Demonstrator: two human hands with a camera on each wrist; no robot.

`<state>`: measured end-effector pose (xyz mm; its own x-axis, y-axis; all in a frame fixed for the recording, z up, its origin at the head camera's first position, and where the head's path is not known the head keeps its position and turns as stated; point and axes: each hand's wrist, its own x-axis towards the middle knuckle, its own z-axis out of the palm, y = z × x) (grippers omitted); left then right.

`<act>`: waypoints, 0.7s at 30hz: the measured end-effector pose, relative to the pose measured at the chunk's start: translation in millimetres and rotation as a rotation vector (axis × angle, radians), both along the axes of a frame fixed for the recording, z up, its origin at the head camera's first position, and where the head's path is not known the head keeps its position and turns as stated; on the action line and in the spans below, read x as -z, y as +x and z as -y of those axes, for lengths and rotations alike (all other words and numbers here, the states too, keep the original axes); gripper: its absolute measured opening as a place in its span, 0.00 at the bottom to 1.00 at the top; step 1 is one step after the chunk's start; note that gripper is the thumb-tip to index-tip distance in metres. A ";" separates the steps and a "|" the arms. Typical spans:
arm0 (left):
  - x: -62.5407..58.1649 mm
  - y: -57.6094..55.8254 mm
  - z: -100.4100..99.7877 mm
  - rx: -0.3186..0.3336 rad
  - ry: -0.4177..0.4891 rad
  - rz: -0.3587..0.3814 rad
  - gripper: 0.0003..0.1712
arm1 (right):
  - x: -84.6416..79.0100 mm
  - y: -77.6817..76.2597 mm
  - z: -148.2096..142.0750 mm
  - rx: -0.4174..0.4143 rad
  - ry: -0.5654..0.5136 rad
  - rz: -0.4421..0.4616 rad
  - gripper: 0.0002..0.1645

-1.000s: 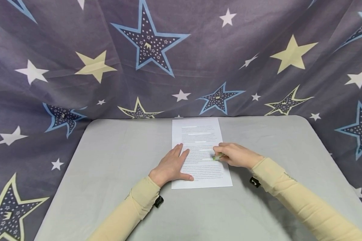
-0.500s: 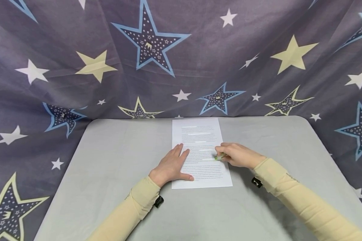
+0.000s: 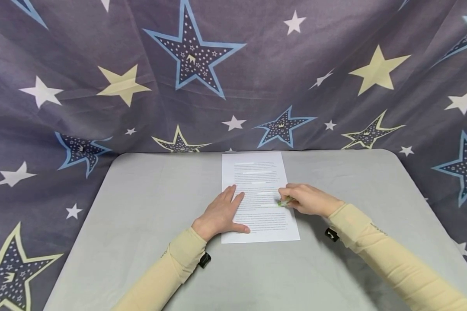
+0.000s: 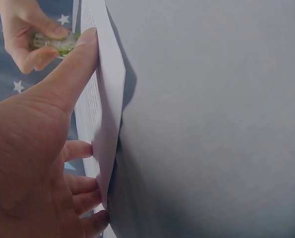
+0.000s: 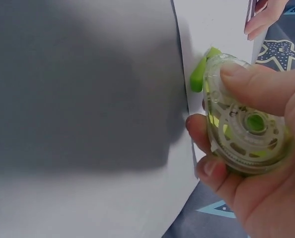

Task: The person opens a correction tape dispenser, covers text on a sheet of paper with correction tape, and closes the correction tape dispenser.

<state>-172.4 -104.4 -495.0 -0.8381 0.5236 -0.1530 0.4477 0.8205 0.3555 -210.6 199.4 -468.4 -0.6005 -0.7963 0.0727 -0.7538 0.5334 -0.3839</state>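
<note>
A printed sheet of paper (image 3: 262, 224) lies near the table's far edge, with white strips over parts of several text lines. On its left side my left hand (image 3: 219, 214) rests with fingers spread, thumb toward the lower lines. My right hand (image 3: 309, 200) grips a correction tape dispenser (image 5: 247, 124), a clear case with a green hub and green tip, between thumb and fingers. In the head view the dispenser's tip is right at the right end of a white strip in the middle of the page. The left wrist view shows the paper's near edge slightly raised.
A grey table (image 3: 159, 190) with rounded corners carries the paper. Behind and beside it hangs a dark curtain (image 3: 257, 65) printed with stars. A small black device (image 3: 204, 260) sits at the left wrist, another (image 3: 331, 234) at the right.
My right hand has slid slightly to the right along the text line with the correction tape dispenser. The left hand and the paper have stayed in place.
</note>
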 end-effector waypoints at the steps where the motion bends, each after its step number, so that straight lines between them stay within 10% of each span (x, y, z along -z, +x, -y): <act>1: 0.1 -0.1 -0.4 0.002 -0.005 -0.001 0.65 | -0.8 -0.1 0.2 -0.001 0.004 0.000 0.20; 21: 3.6 -2.2 -1.4 0.018 0.016 -0.028 0.65 | -25.9 -17.1 25.6 0.027 0.180 0.152 0.18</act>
